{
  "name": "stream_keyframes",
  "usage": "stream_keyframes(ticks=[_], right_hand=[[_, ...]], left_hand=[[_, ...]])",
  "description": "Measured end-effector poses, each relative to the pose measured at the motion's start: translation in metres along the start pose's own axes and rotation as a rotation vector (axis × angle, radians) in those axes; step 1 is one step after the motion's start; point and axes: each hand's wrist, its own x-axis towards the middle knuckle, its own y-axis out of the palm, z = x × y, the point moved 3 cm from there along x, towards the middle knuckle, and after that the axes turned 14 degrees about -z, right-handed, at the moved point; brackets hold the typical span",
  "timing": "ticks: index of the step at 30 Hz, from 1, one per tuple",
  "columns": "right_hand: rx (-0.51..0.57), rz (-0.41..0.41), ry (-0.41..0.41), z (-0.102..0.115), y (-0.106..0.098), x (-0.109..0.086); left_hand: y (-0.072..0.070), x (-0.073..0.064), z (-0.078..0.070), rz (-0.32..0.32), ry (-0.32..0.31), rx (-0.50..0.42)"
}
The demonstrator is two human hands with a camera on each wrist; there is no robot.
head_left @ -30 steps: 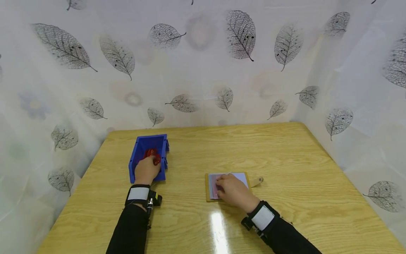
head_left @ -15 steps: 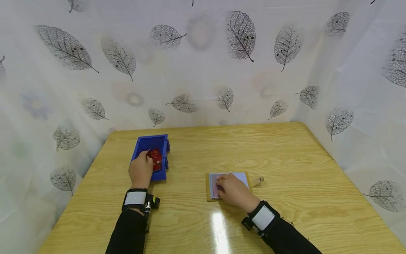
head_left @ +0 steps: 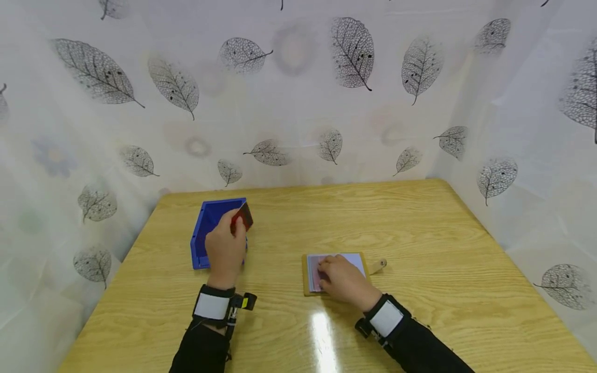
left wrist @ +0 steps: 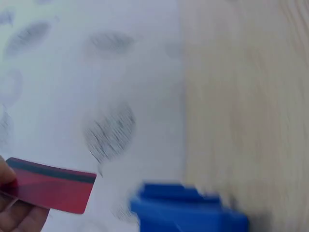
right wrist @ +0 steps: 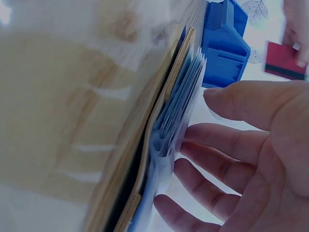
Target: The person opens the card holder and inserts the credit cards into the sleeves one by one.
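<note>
My left hand [head_left: 226,251] pinches a red card [head_left: 245,218] between thumb and fingers, raised over the right side of a blue plastic bin [head_left: 198,235]. In the left wrist view the card [left wrist: 58,191] shows a dark stripe along its upper edge. My right hand [head_left: 344,280] rests on an open card holder [head_left: 305,280] with a tan cover, lying on the table. The right wrist view shows its stack of clear plastic sleeves [right wrist: 186,104], with the fingertips of my spread right fingers [right wrist: 217,137] at their outer face.
A short strap [head_left: 377,266] with a round snap sticks out from the holder's right side. The wooden table [head_left: 373,217] reaches back to a white leaf-print cloth [head_left: 289,103], which also hangs at both sides.
My left hand has drawn the red card up out of the blue bin, and it has moved to the right over the bin's edge. My right hand has stayed on the card holder.
</note>
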Motion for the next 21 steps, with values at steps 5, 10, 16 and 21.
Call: stream_keyframes(ticks=[5, 10, 16, 21], right_hand=[[0.007, -0.005, -0.019, -0.001, 0.000, -0.001], [0.029, -0.003, -0.024, -0.003, -0.001, 0.000], [0.184, 0.004, 0.017, -0.006, -0.004, 0.001], [0.392, -0.003, 0.137, -0.008, -0.009, 0.001]], left_hand=[[0.008, -0.015, -0.027, 0.075, -0.016, -0.129], [0.024, -0.044, -0.037, 0.164, -0.118, -0.221], [0.044, -0.072, -0.047, 0.283, -0.208, -0.293], [0.054, -0.088, -0.056, 0.376, -0.199, -0.305]])
